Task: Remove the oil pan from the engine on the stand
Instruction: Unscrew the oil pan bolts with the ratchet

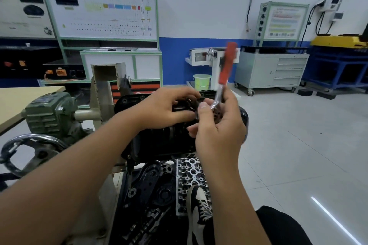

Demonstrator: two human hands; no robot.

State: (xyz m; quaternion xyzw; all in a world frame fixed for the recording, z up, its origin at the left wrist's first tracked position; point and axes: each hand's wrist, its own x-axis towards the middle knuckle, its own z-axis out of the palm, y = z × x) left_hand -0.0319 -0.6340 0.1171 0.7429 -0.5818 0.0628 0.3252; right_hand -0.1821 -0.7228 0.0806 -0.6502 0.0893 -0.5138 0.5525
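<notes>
— Where is the black metal oil pan [159,141] right now?

— On the dark engine [151,105] clamped in the cream-painted steel stand [99,95], under both hands. The right hand [217,131] grips a ratchet with a blurred red handle [227,65], fingers curled round its shank. The left hand [165,107] curls over the top of the engine, fingertips pinching something small I cannot make out.

— How will the pan handle once it is loose?

— Stiff and fairly heavy, I judge, and likely oily, so slippery. Its sealing edge could bend if levered hard.

— Where to take hold?

— Both hands under the long sides, kept level, clear of the silver cylinder head [191,173] lying on the tray below.
</notes>
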